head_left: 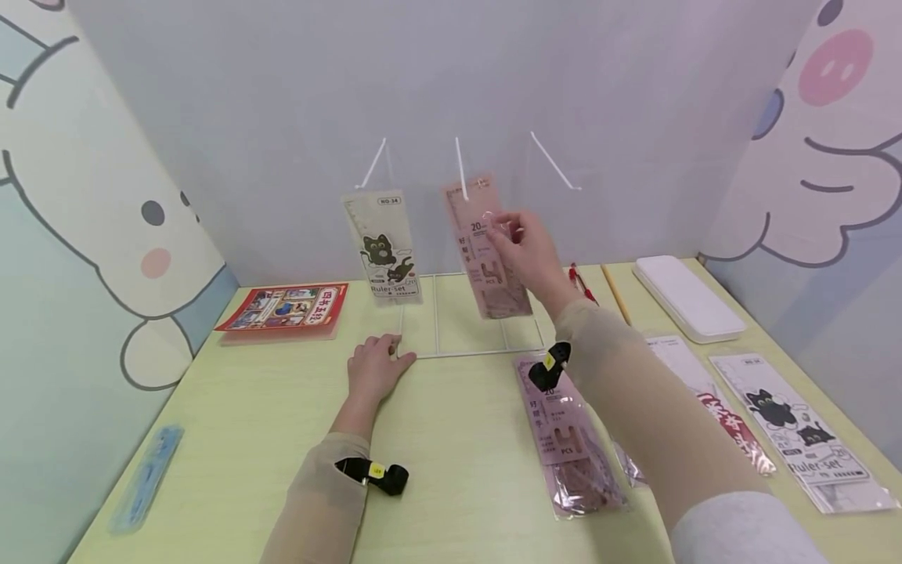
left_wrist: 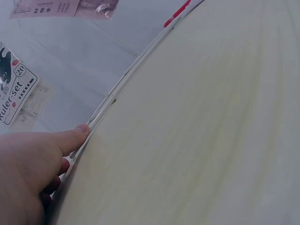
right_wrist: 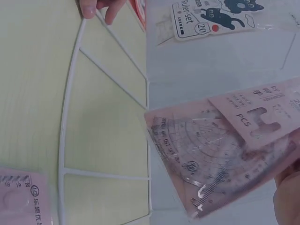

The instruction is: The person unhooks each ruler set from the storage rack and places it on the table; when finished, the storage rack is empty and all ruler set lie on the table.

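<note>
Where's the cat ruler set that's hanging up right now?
In the head view, the cat ruler set hangs on the left hook, beside the pink ruler pack the right hand holds.

Pink ruler set pack (head_left: 486, 247) on the white wire rack (head_left: 468, 350); neighbouring clear ruler set pack (head_left: 383, 247) carries a black cat print. Table (head_left: 247, 423) pale yellow-green. Booklet (head_left: 285, 307) red. Pencil case (head_left: 687, 298) white. Both sleeves (head_left: 320, 501) beige.

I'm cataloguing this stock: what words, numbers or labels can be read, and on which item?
"NO·34" and "Ruler-Set": hanging cat ruler set.
"20" and "PCS": pink ruler set held by the right hand.
"PCS": pink pack on the table.
"18 19 20": its ruler scale.
Red booklet: blurred.
</note>
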A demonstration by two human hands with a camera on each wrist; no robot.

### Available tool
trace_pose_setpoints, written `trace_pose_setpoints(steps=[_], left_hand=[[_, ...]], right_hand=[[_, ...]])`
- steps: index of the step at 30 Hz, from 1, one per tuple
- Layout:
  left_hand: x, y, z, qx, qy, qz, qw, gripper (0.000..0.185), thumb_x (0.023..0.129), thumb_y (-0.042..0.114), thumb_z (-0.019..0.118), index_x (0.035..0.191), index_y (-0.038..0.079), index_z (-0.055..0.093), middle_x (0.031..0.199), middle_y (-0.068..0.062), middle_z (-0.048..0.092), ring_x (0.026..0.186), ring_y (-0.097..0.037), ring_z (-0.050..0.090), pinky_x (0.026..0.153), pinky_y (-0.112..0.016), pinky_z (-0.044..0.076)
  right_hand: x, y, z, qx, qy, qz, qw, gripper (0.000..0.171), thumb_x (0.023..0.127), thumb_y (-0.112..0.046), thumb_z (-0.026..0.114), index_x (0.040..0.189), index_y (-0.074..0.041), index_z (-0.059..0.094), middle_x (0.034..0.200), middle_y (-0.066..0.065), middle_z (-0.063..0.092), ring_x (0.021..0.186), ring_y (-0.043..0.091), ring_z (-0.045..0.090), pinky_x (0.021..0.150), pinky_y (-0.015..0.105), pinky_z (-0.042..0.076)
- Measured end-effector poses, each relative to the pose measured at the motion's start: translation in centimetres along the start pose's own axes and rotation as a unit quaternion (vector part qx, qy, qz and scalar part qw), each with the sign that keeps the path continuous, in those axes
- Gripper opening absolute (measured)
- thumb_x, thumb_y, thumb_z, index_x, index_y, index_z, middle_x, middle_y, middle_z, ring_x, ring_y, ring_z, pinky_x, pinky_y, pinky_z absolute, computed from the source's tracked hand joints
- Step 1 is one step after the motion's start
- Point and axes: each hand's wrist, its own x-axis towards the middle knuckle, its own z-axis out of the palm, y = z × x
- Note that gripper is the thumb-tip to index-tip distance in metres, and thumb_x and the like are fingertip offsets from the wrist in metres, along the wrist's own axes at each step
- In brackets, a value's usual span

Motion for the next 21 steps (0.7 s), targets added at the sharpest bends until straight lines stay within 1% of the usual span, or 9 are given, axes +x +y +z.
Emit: trace_pose_setpoints(steps=[3,6,8,14,21], left_hand=[[0.1,0.0,0.1,-0.001,-0.001,-0.001,1.0000,0.052,0.085,0.048,0.062,0.125,0.015,0.059,0.106,-0.008,0.057,0.101,-0.032,0.048,0.085,-0.049,0.035],[0.0,0.0,0.1,0.000,-0.001,-0.001,1.0000,0.053,0.085,0.048,0.062,0.126,0.015,0.058,0.106,-0.008,0.056,0.101,-0.032,0.048,0.085,-0.049,0.035],[-0.1,0.0,0.1,0.002,-0.001,-0.003,1.0000,0.053,0.085,0.048,0.062,0.126,0.015,0.058,0.106,-0.008,0.056,0.101,-0.032,0.048,0.085,-0.049,0.035],[-0.7,0.3,-0.1,0.006,0.002,-0.001,1.0000,0.053,0.085,0.048,0.062,0.126,0.015,0.058,0.105,-0.007,0.057,0.101,-0.032,0.049,0.085,-0.049,0.035],[-0.6,0.3,0.0,0.008,0.008,0.007,0.9999,0.052,0.086,0.048,0.062,0.125,0.014,0.059,0.102,-0.006,0.058,0.098,-0.031,0.050,0.083,-0.049,0.036]], right_hand=[[-0.3,-0.4,0.2,0.005,0.021,-0.001,1.000,0.044,0.089,-0.036,0.062,0.124,-0.013,0.048,0.102,0.006,0.048,0.086,0.019,0.050,0.069,0.032,0.046],[-0.5,-0.6,0.3,-0.001,0.028,-0.004,1.000,0.047,0.087,-0.034,0.066,0.125,-0.014,0.047,0.104,0.004,0.047,0.087,0.018,0.049,0.069,0.032,0.046],[-0.9,-0.8,0.2,-0.001,0.022,-0.006,1.000,0.048,0.086,-0.030,0.068,0.126,-0.014,0.047,0.107,0.005,0.048,0.089,0.019,0.050,0.070,0.033,0.048],[-2.4,-1.5,-0.4,-0.011,-0.006,-0.003,1.000,0.047,0.087,-0.025,0.068,0.128,-0.019,0.046,0.111,0.005,0.054,0.095,0.020,0.058,0.075,0.036,0.052],[-3.8,-1.5,-0.9,0.000,-0.023,-0.015,1.000,0.047,0.087,-0.021,0.068,0.128,-0.020,0.046,0.109,0.008,0.058,0.091,0.023,0.062,0.071,0.039,0.052]])
